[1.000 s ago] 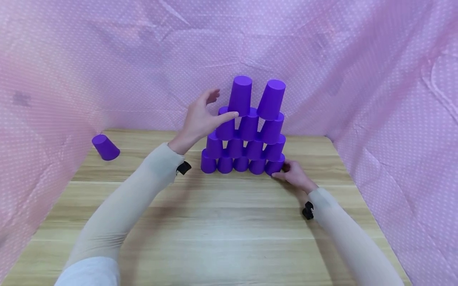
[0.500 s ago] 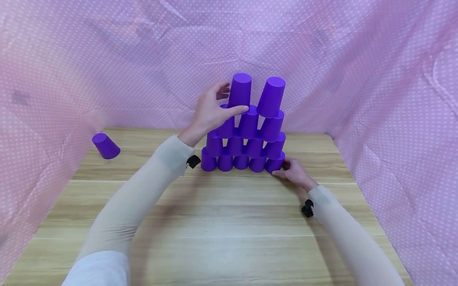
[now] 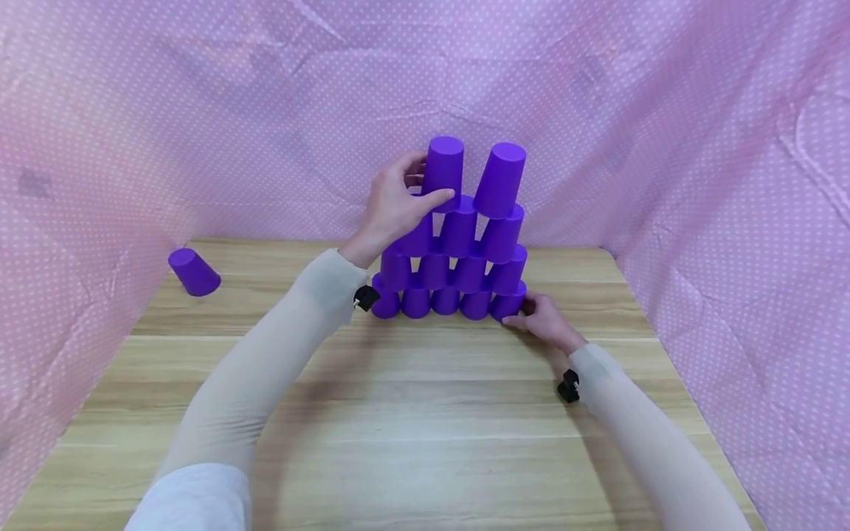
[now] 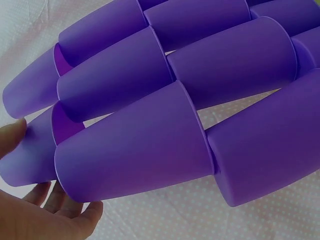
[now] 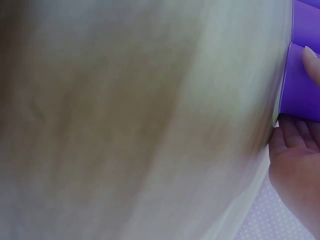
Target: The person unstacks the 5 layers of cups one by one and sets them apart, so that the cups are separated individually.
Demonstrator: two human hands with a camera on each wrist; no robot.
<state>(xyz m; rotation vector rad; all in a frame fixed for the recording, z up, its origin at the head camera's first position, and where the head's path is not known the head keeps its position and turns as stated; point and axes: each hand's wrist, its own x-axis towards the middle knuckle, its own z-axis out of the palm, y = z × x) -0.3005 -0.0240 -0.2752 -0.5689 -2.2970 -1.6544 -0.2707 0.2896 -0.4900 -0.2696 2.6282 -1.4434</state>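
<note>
Upside-down purple cups stand in a stepped stack of several rows, with two cups on the top row. My left hand [image 3: 395, 203] is at the left top cup [image 3: 443, 166], thumb across its front and fingers round its left side. In the left wrist view that cup [image 4: 30, 155] lies between the thumb and fingers of the hand [image 4: 50, 215]. The right top cup [image 3: 501, 181] stands apart from it. Low on the right, my right hand [image 3: 547, 323] holds the end cup [image 3: 510, 302] of the bottom row. In the right wrist view its thumb [image 5: 312, 65] lies against the purple side.
Another purple cup [image 3: 195, 273] stands alone at the far left of the wooden table [image 3: 425, 413], near its back corner. Pink dotted cloth [image 3: 279, 110] hangs behind the table and along both sides. A small black device [image 3: 367, 298] sits at the left wrist.
My left hand has moved right and slightly up, closing round the left top cup. The right hand has stayed at the bottom end cup. The stack looks the same.
</note>
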